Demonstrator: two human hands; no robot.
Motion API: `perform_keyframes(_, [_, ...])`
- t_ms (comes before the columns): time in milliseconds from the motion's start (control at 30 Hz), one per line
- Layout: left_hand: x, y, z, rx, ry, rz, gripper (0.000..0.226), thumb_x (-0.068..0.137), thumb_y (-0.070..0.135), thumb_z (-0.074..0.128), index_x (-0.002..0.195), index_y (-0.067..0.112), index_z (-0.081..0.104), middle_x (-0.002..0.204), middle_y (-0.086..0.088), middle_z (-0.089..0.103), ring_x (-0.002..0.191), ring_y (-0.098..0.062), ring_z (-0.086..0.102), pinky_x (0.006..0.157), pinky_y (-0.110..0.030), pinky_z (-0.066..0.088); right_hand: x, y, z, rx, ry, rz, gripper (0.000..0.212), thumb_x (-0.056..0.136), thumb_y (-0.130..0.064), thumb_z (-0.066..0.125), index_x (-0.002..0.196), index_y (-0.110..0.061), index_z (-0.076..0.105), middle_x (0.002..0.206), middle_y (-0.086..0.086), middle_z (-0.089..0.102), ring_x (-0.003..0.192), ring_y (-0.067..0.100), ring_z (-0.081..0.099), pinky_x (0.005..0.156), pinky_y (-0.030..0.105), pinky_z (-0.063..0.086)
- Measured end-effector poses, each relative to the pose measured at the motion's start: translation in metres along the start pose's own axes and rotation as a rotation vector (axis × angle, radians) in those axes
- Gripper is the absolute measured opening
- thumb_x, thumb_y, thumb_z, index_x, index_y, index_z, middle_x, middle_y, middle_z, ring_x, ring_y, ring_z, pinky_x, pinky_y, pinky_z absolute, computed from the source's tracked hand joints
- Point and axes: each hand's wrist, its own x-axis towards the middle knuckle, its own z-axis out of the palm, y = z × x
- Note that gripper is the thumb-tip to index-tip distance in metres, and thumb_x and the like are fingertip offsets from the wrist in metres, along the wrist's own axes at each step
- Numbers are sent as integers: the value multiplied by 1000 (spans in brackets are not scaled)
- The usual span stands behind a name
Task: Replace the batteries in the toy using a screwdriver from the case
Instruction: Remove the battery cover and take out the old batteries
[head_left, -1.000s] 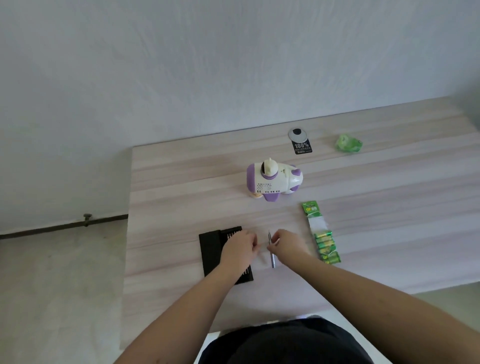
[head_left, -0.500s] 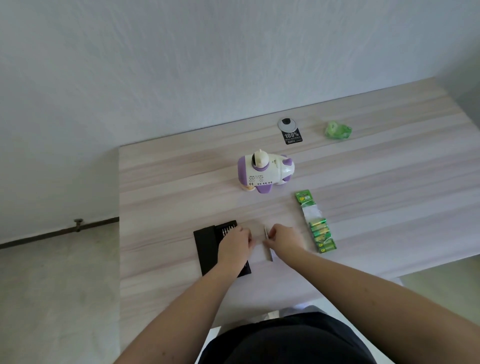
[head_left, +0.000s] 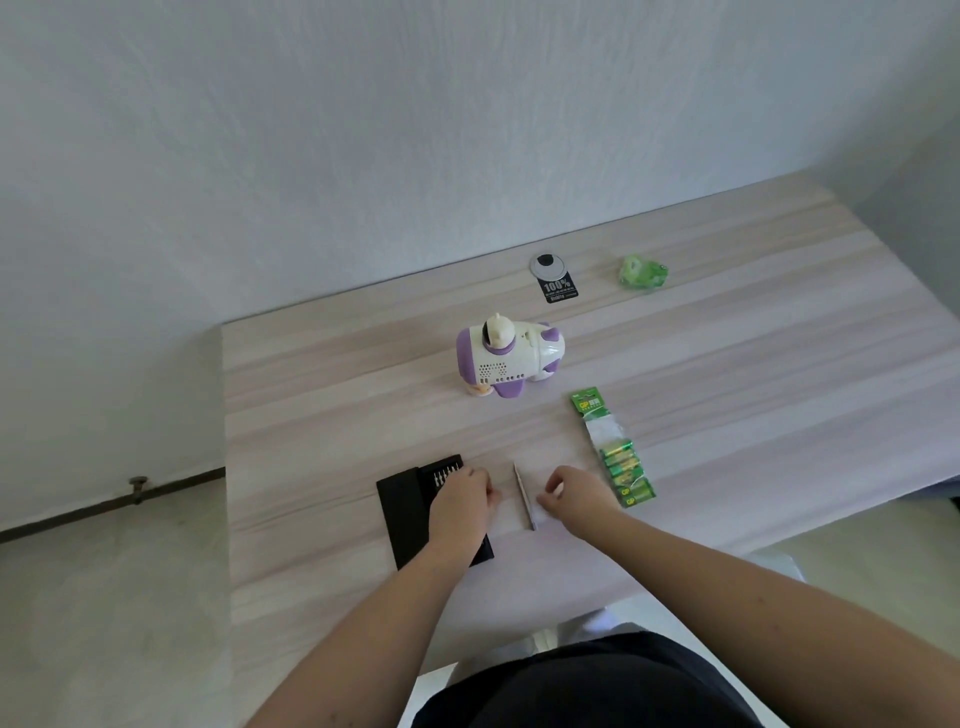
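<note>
Screwdriver handle (head_left: 524, 496) lies on table (head_left: 322, 415). Left hand (head_left: 464, 501) over bit case (head_left: 405, 506), right hand (head_left: 574, 496) beside; both curled, grip unclear. Pick small bit, push in straight.

The left grip (head_left: 464, 501) covers the near right part of the open black rectangular screwdriver case (head_left: 408, 512), hiding most of its row of bits; those showing are too small to tell apart. Its fingertips curl out of sight, so whether they hold anything cannot be told. The tip of the slim grey metal screwdriver (head_left: 523, 496) is too fine to identify. Small print on the black tag with a round grey top (head_left: 556, 280) is unreadable. The pale striped wooden table (head_left: 753, 364) runs off the right edge.
</note>
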Motion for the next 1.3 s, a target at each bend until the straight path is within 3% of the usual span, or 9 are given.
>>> perform_keyframes(200, [0,-5,-2,-84,20,12,21,93,32,57,94,12,64,95,0,58,86,-19,57,72,-30,45,-6,9,-12,-17,45,-5,24,89,-46,59,97,-24,59,93,0,70,80,19,66,69,32,56])
perform_keyframes(333, [-3,-6,-14,-368,90,-39,16,95,27,58,89,15,65,80,5,60,70,-9,56,67,-23,44,-7,8,-18,35,73,-22,20,90,-45,55,94,-26,59,89,-2,70,79,17,67,71,36,59])
perform_keyframes(433, [0,-8,-28,-535,201,-111,12,94,22,60,86,14,65,73,6,61,66,-11,55,65,-23,42,-7,3,-26,109,102,-50,17,94,-37,52,94,-22,60,84,-5,71,79,16,67,70,33,57])
perform_keyframes(567, [10,-9,-53,-631,312,-157,13,94,18,58,84,12,63,70,5,59,63,-12,51,64,-22,38,-7,-10,-43,259,173,-62,14,95,-29,49,93,-21,61,81,-5,70,70,13,67,57,23,49])
perform_keyframes(733, [29,5,-87,-629,429,-51,3,92,18,58,94,17,61,82,3,60,71,-15,55,66,-24,42,4,-27,-73,333,344,-126,21,95,-31,49,109,-20,58,89,-4,65,79,17,62,64,28,45])
perform_keyframes(900, [50,31,-116,-412,563,153,44,81,39,66,116,14,56,107,2,56,96,-14,53,84,-25,42,25,-53,-106,375,436,-274,35,92,-29,55,125,-19,52,117,3,56,98,17,57,81,28,43])
perform_keyframes(1000, [62,52,-124,-259,578,240,60,72,38,76,122,16,53,121,1,56,111,-17,50,92,-32,39,40,-63,-120,317,408,-332,43,94,-34,52,134,-21,46,129,5,50,115,19,52,95,34,44])
perform_keyframes(1200, [95,70,-119,-113,403,233,95,63,39,85,142,18,38,147,-3,40,137,-23,35,112,-43,31,55,-80,-139,239,314,-425,50,95,-30,51,143,-21,40,143,5,42,130,21,42,102,30,34])
perform_keyframes(1300, [104,76,-115,-172,285,106,105,64,37,85,148,14,26,149,-5,38,136,-23,34,115,-37,25,63,-84,-142,201,247,-416,51,94,-30,52,143,-20,41,142,4,45,127,21,45,98,27,35])
